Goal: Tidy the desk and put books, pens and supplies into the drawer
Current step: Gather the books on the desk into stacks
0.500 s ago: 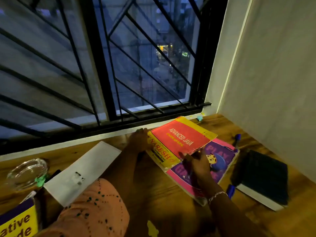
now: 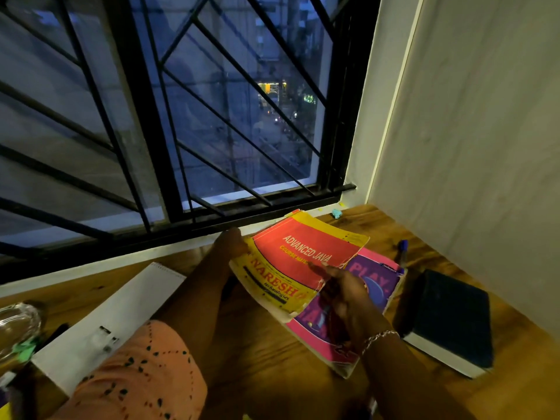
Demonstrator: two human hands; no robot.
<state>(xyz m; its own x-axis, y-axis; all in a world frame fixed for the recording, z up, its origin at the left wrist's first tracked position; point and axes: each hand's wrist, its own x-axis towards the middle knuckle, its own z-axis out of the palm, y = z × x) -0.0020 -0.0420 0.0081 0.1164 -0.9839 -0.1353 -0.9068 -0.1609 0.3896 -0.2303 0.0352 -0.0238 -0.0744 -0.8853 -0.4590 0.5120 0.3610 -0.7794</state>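
The left hand point(image 2: 231, 244) curls round the far left edge of a yellow-and-red paperback book point(image 2: 300, 256), which sits atop a pink-and-purple paperback book point(image 2: 378, 283) on the wooden desk point(image 2: 378, 222). The right hand point(image 2: 345, 298) meets the upper book's worn right edge; in this dimness I cannot tell whether it pinches or only touches. Just beside lies a dark blue hardcover book point(image 2: 451, 319), with a blue pen point(image 2: 403, 247) behind.

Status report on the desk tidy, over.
Left grip holds Java book by far corner, right grip its near edge. Book rests on pink book. Blue pen, dark book alongside, nothing blocking.
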